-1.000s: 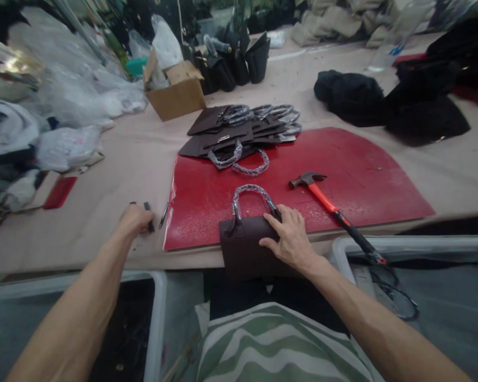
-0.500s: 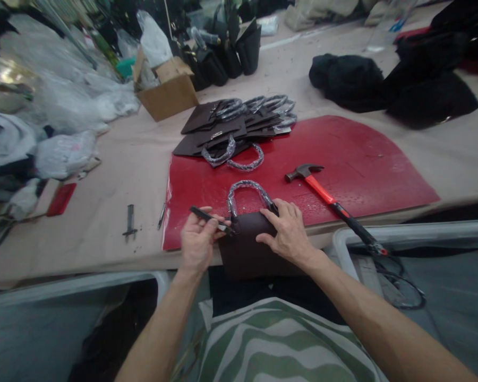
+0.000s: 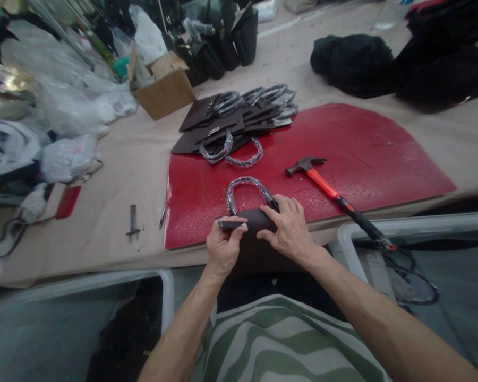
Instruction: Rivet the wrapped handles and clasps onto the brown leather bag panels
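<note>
A dark brown bag panel (image 3: 258,217) lies at the table's front edge, its plastic-wrapped loop handle (image 3: 245,180) pointing away from me. My left hand (image 3: 223,246) pinches a short black pen-like tool with a pale tip (image 3: 231,225), held sideways at the panel's top edge near the left handle end. I cannot make out the tool's exact kind. My right hand (image 3: 287,228) grips the panel's top right around the other handle end, thumb and index finger apart. To the right, a claw hammer (image 3: 322,183) with a red and black handle rests on the red mat.
The red mat (image 3: 362,154) bears a pile of similar panels (image 3: 223,124) with wrapped handles. Left of it lie a metal tool (image 3: 133,223) and a thin pen-like item (image 3: 162,216). A cardboard box (image 3: 165,93) stands behind. Grey bins (image 3: 167,297) sit below the edge.
My left hand has moved right, and the tool has turned from slanting to nearly level at the panel's top edge. The right hand keeps its place on the panel.
</note>
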Tool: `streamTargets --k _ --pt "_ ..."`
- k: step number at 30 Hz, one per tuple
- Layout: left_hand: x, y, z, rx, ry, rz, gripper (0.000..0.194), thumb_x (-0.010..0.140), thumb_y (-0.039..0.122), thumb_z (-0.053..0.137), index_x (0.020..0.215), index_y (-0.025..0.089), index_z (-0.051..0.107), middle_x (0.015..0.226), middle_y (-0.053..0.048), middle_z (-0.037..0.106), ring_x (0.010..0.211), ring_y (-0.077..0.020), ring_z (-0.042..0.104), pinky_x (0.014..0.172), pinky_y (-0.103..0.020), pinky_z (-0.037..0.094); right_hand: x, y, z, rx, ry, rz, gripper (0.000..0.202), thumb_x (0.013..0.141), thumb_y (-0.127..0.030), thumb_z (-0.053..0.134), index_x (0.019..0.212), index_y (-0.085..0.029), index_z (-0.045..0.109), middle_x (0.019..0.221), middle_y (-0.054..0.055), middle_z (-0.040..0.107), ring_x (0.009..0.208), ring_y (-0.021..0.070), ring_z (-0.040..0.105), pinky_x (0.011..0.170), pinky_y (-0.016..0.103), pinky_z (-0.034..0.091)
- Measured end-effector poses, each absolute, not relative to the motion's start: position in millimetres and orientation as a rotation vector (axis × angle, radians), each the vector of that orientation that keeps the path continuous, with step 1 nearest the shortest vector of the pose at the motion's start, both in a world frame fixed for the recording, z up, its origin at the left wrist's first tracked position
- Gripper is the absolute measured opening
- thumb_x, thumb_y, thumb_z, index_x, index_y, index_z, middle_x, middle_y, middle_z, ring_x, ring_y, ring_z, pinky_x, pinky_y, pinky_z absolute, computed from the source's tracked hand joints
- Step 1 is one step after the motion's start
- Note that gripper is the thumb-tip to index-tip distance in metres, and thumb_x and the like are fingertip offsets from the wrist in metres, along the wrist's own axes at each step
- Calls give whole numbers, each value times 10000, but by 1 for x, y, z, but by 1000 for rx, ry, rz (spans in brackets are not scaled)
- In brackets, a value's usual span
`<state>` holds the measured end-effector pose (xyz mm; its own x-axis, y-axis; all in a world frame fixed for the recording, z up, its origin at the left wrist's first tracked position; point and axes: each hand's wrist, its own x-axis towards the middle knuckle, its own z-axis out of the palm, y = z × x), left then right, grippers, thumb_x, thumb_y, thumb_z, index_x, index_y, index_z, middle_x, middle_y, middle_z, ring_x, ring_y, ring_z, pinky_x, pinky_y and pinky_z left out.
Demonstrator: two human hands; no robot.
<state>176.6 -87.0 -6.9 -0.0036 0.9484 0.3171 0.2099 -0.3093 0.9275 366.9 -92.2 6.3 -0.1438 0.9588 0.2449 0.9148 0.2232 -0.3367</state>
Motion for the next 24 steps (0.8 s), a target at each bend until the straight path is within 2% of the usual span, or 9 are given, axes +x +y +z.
streamTargets --k 5,24 --pt "175 -86 -18 1745 1149 1452 212 914 306 691 1018 200 540 990 -54 755 948 -190 743 913 -402 601 367 -92 6 -1727 -2096 155 616 754 -491 789 1273 -191 648 1406 191 483 1268 369 432 1072 524 334" --pt "180 -77 -20 1838 1136 1388 173 934 307 654 1034 197 567 966 -47 737 924 -185 740 886 -367 596 367 -92 7 -1730 -2082 149 615 741 -481 798 1267 -201 648 1399 188 492 1266 378 446 1058 538 342"
